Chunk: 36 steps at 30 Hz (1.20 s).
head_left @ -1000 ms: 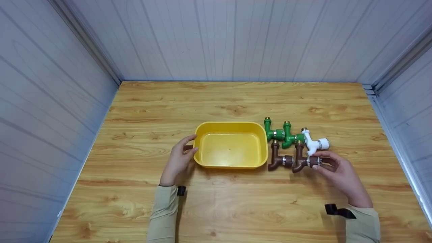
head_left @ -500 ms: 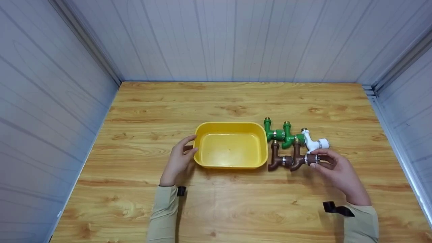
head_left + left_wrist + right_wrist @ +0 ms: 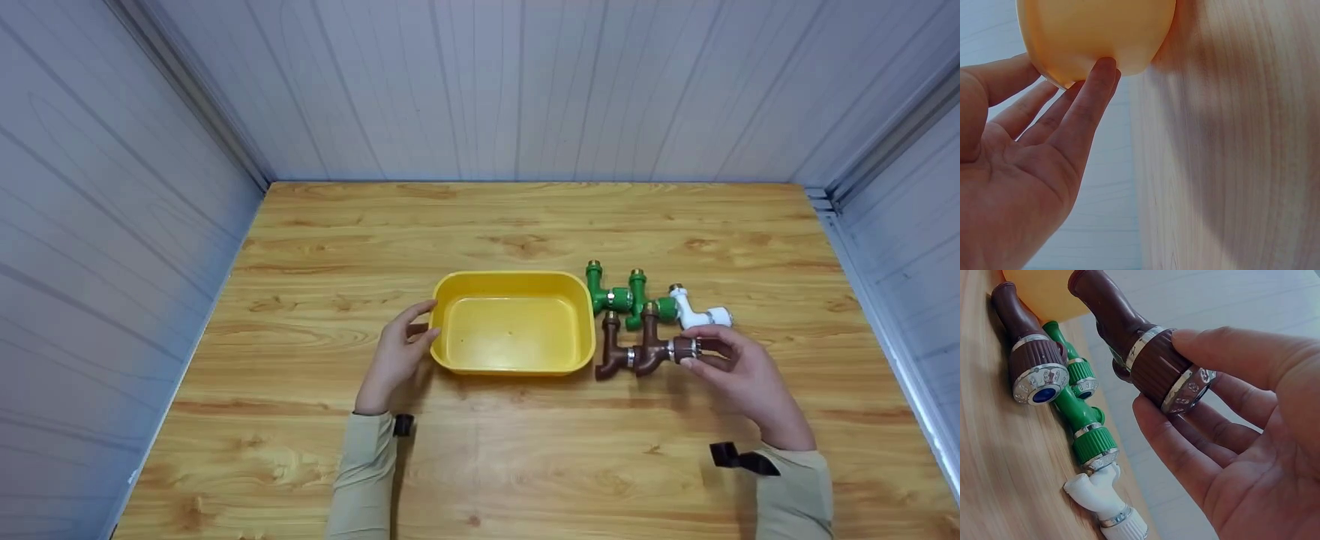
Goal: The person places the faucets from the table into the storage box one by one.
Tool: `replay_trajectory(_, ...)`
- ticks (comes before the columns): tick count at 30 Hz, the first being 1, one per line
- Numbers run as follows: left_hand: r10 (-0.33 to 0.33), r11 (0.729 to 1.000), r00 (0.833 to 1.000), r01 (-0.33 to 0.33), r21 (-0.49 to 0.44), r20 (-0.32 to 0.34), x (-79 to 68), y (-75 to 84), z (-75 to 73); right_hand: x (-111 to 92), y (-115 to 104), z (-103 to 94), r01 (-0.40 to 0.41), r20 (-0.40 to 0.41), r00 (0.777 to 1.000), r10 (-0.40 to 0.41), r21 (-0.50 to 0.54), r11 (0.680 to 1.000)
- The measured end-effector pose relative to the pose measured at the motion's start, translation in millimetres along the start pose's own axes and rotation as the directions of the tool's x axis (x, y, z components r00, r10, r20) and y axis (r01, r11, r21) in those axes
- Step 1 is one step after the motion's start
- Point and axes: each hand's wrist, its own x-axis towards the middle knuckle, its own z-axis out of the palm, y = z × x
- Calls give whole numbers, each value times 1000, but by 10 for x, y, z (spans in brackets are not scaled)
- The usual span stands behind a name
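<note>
Head view has my right hand (image 3: 750, 375) pinching a brown tap (image 3: 654, 351) by its knob (image 3: 684, 349), presumably because that ribbed end gives good purchase; it is right of the tub (image 3: 510, 334), just beside a second brown tap (image 3: 612, 352) to its left. My left hand (image 3: 397, 352) touches the tub's left end with fairly straight fingers, probably steadying it.

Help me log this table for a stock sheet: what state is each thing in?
Yellow bin: upright, nothing inside
Held brown tap: raised, gripped by its knob
Other brown tap: lying down
Left green tap: lying down
Right green tap: lying down, partly hidden
White tap: lying down, partly hidden
Left hand: touching the bin
Right hand: gripping the brown tap
</note>
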Motion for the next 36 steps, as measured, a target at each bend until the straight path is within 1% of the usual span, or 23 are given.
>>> replay_trajectory(1, 1, 1000, 1000, -1, 2, 1, -2, 1, -1, 6, -5, 7, 1, 5, 1000, -1, 10, 1000)
replay_trajectory(7, -22, 1000, 1000, 22, 15, 1, -11, 18, -11, 31, -42, 33, -6, 15, 1000, 6, -10, 1000)
replay_trajectory(11, -19, 1000, 1000, 19, 8, -1, -13, 20, -13, 58, -59, 48, -9, 22, 1000, 8, 3, 1000)
replay_trajectory(19, -25, 1000, 1000, 25, -1, -3, -19, 15, -13, 117, -89, 91, -28, 26, 999, 29, -24, 999)
replay_trajectory(22, -10, 1000, 1000, 10, -3, 0, -17, 5, -10, 135, -97, 111, -18, 34, 999, 18, -13, 1000)
replay_trajectory(26, 3, 1000, 1000, -3, -9, 5, -19, -3, -8, 162, -87, 148, 19, 40, 999, -20, 24, 1000)
replay_trajectory(31, -10, 1000, 1000, 10, 5, 3, -13, 7, -4, 193, -91, 195, 48, 42, 998, -50, 54, 997)
replay_trajectory(36, -16, 1000, 1000, 16, 14, 0, -18, 8, -7, 222, -109, 230, 44, 53, 998, -46, 47, 998)
